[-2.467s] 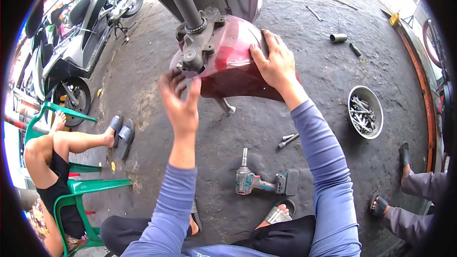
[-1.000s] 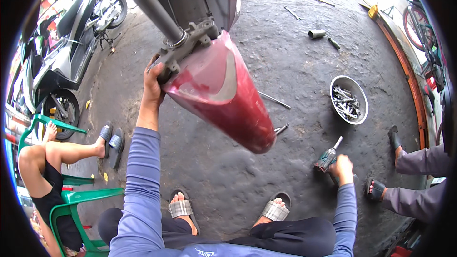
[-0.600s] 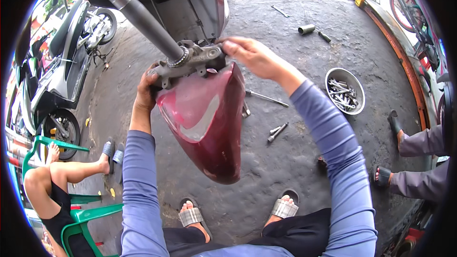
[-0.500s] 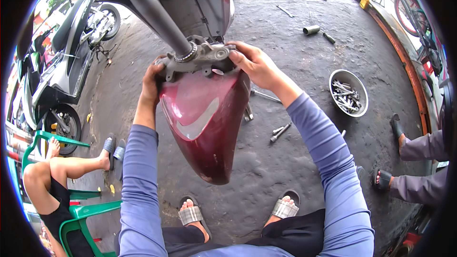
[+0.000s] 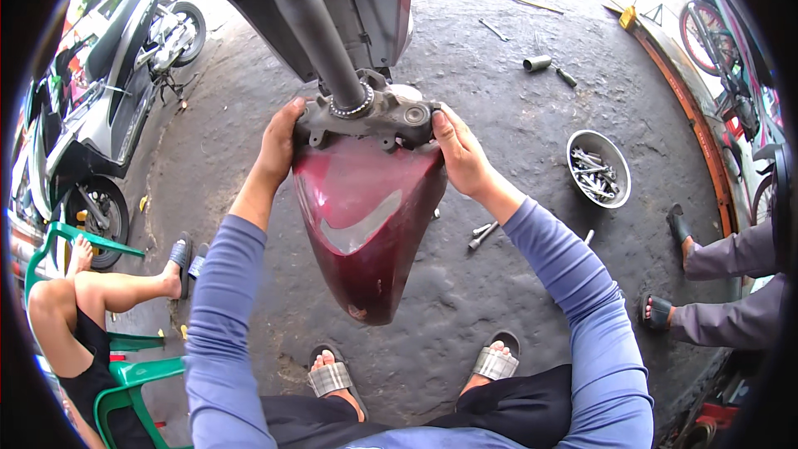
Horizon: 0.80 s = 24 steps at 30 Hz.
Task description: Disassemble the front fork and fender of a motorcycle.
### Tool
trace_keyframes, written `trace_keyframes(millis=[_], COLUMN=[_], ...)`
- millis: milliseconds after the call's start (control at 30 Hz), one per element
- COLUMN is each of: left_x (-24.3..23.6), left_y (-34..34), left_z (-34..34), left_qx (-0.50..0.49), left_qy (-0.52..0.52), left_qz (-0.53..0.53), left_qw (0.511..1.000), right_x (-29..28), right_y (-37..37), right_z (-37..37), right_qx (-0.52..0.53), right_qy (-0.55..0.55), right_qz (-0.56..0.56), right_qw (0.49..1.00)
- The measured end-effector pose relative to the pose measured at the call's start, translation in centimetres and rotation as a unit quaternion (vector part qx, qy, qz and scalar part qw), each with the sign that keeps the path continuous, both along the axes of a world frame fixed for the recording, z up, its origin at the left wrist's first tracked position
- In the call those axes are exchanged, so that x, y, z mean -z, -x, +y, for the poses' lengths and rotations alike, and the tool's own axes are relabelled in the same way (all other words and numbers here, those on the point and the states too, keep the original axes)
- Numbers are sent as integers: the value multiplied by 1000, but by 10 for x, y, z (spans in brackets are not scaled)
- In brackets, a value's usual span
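Observation:
A grey metal fork crown (image 5: 362, 127) of a motorbike lies between my two hands. My left hand (image 5: 278, 143) is closed round its left end, and my right hand (image 5: 467, 158) grips the right end with the thumb at the top edge. Under the crown hangs a glossy dark red front fender (image 5: 353, 270), dusty, with a pale curved reflection. From the crown a steering stem (image 5: 320, 33) rises away from me, a ring of bearing balls (image 5: 363, 108) round its base. Most of my fingers are hidden behind the crown and fender.
Beyond the stem stand the bike's body panels (image 5: 353, 8). To the right is a metal bowl (image 5: 573, 179) of wrenches; sockets (image 5: 480, 235) and a dark cylinder (image 5: 537, 63) lie on the ground. Parked motorbikes (image 5: 100, 108), a seated person's legs (image 5: 125, 283) and another person's legs (image 5: 723, 324) flank me.
The crown, stem and fender have shifted right and slightly nearer, my hands moving with them. My right hand's fingers have slipped from the top to the crown's side. The view has turned slightly.

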State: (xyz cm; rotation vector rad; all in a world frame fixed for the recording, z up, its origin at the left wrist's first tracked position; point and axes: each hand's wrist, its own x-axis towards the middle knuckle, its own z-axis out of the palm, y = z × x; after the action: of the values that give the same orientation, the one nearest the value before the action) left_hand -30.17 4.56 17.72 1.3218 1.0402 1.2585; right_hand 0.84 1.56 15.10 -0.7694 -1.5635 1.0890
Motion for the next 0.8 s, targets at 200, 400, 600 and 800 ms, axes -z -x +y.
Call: trace_keyframes(millis=[200,400,600,800], left_x=[-10,-7,-6,-8], left_y=[-17,-22,-23,-25], left_z=[-2,2,6,8], left_qx=[-89,-88,-89,-91], left_qy=[-148,-133,-146,-142], left_qz=[223,194,194,192], left_qw=[959,968,966,967], right_x=[-60,-107,-119,-128], right_y=[3,39,52,54], right_z=[-5,14,16,21], right_qx=[199,88,101,129], right_qy=[-214,-160,-76,-95], right_qz=[-167,-319,-312,-281], right_qw=[942,930,941,946])
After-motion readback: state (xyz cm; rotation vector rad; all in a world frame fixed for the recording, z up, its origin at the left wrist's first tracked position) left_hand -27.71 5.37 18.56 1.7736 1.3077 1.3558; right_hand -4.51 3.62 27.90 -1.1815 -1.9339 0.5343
